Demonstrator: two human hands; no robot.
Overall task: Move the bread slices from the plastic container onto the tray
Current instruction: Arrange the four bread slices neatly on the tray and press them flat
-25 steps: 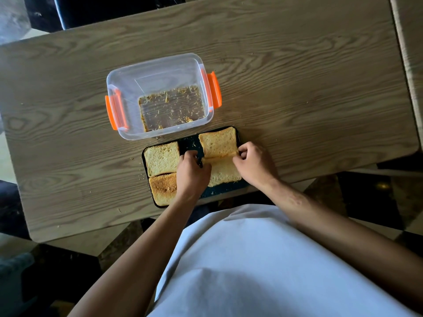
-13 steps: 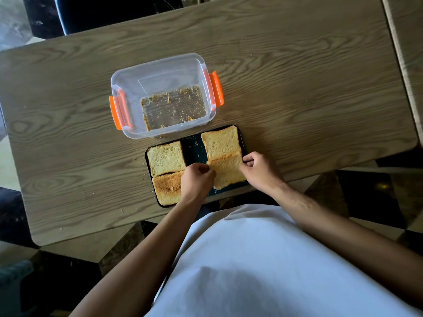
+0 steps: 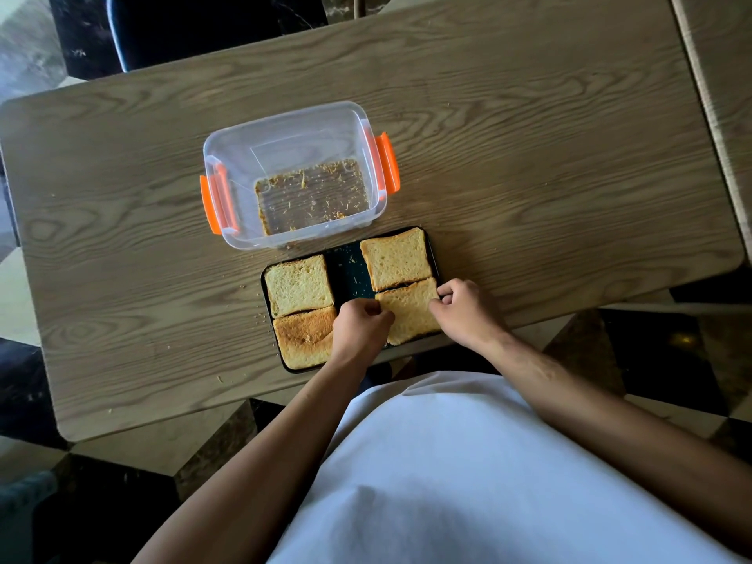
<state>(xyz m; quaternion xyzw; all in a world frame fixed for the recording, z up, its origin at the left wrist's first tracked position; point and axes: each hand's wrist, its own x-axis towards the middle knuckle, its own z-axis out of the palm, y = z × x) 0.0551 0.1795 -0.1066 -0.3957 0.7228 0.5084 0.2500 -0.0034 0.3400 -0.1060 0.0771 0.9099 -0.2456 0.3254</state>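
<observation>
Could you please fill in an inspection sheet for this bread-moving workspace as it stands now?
Surface: wooden table, grain finish, tray overhanging nothing visible.
Job's things: clear plastic container with orange clips holds only crumbs, no slices; dark tray carries four bread slices, two on each side, bare strip between; near-left slice is browner.
Clutter: loose crumbs on the table left of the tray.
Grips: left hand and right hand both pinch the near-right slice at its edges.
Cables: nothing seen.
Surroundings: dark chair beyond the far edge; a second tabletop on the right; dark patterned floor.
</observation>
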